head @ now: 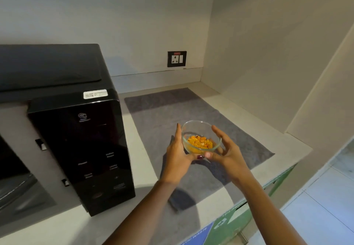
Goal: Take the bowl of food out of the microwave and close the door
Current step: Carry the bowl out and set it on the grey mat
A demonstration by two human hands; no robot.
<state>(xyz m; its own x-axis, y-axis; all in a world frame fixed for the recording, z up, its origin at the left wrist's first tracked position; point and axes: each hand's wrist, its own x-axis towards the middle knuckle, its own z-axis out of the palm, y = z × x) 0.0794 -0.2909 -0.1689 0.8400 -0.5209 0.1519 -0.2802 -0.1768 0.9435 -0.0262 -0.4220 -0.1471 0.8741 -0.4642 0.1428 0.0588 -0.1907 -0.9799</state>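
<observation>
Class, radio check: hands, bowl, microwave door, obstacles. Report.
Left hand and right hand both grip the bowl, food inside. Bowl out, above grey mat. Microwave door open. Nothing in the way.

The bowl was clear, smooth glass. The microwave front was glossy black, its top matt. A grey cloth mat lay on the pale, smooth bench.

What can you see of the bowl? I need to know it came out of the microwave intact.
The bowl is small, round and clear, glass by its look, with no visible damage. It sits upright, orange-yellow food covering its bottom. The left hand and right hand cup its sides above a grey mat, right of the microwave.
</observation>
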